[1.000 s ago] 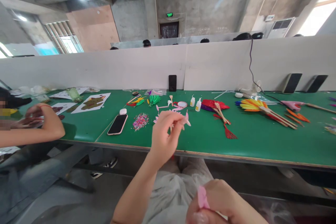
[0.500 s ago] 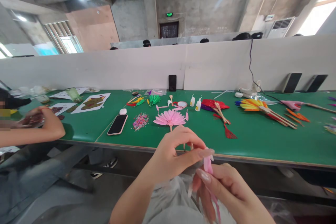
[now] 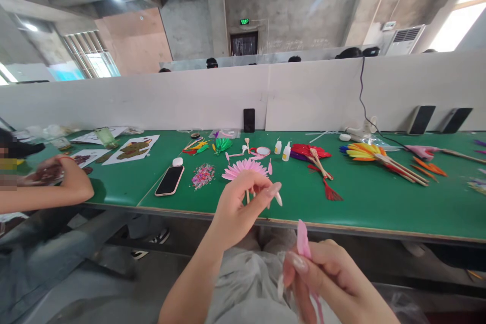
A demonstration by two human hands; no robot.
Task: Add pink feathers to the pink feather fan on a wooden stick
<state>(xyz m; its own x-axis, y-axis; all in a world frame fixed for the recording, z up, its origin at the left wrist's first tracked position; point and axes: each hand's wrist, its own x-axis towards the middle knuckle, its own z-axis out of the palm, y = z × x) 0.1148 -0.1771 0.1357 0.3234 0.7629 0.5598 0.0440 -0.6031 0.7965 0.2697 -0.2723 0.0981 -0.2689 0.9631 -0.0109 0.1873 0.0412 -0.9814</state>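
Note:
Over the front edge of the table, my left hand point(image 3: 245, 202) has its thumb and index finger close together, and whether anything small is between them I cannot make out. It partly covers a pink petal fan point(image 3: 243, 166) on a stick. Lower and to the right, my right hand point(image 3: 326, 276) pinches a pink feather point(image 3: 302, 238), its tip pointing up and its thin end hanging below the fingers. Two small glue bottles point(image 3: 286, 152) stand behind, and a heap of coloured bits point(image 3: 203, 176) lies left of the fan.
On the green table point(image 3: 364, 207) lie a phone point(image 3: 170, 180), a red fan point(image 3: 311, 152) with a tassel, a yellow feather fan point(image 3: 366, 153) and a pink glue gun point(image 3: 422, 152). At the left, another person's arm point(image 3: 64, 190) rests on the table.
My left hand has come away from the pink feather and moved left, towards the petal fan. My right hand still holds the feather, whose tip now shows.

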